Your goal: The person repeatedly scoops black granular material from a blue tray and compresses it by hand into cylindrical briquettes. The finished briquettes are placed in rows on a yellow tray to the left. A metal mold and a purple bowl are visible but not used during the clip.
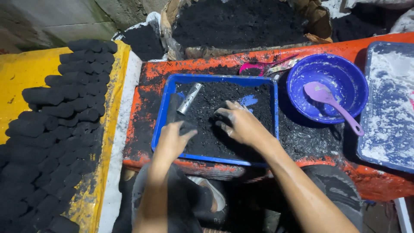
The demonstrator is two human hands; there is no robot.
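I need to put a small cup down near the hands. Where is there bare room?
Open spots: the orange table strip between the blue tray and the purple bowl, and the yellow board's bare corner left of the black briquettes. Crowded: inside the tray, where left hand, right hand and metal tube sit.

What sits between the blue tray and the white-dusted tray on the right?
Head view: a blue bowl holding a purple spoon, between blue tray and dusted tray.
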